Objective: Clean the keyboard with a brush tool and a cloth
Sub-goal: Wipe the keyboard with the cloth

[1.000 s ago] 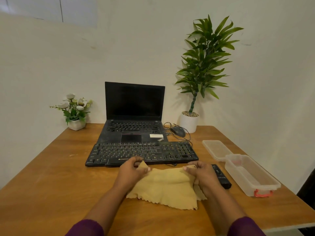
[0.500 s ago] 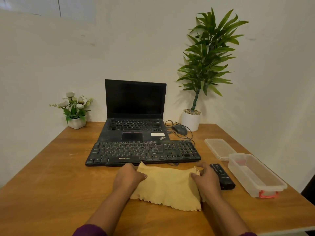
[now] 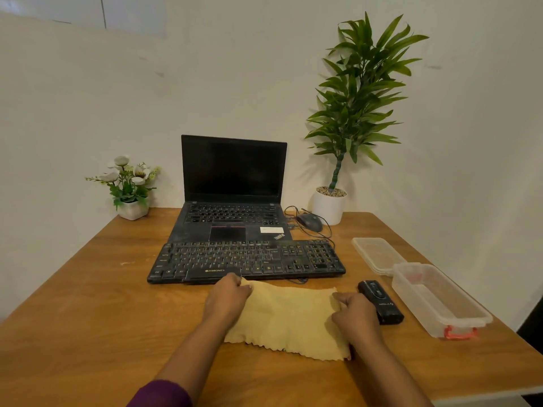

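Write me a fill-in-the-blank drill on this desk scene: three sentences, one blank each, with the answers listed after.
1. The ___ cloth lies flat on the table, gripped at its far corners by the left hand and the right hand.
2. The black tool lies between the right hand and the clear plastic box, whose ___ lies off beside it.
3. The laptop stands open directly behind the ___.

Missing words: yellow; lid; keyboard.
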